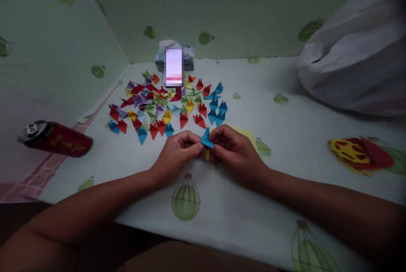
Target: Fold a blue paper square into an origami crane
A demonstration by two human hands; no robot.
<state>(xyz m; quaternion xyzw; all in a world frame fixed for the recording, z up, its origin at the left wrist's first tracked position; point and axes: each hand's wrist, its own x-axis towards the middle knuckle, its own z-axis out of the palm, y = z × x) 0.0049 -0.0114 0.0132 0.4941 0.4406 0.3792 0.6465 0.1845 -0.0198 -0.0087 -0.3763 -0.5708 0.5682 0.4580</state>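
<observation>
A small folded blue origami paper (207, 138), with a point sticking up, is pinched between both hands above the table. My left hand (180, 149) grips its left side between thumb and fingers. On the right side my right hand (236, 151) does the same, fingers curled in. Beyond the hands lies a spread of many folded paper cranes (166, 115) in red, blue, yellow, green and purple. Partly covered by my right hand is a yellow sheet (245, 133) on the table.
A red drink can (60, 138) stands at the left. At the back, a lit phone (174, 67) leans against a tissue box (189, 59). A large white plastic bag (355, 60) bulges at the right, with red and yellow cut-out pieces (360, 155) nearer me. The table (222, 212) ends at my lap.
</observation>
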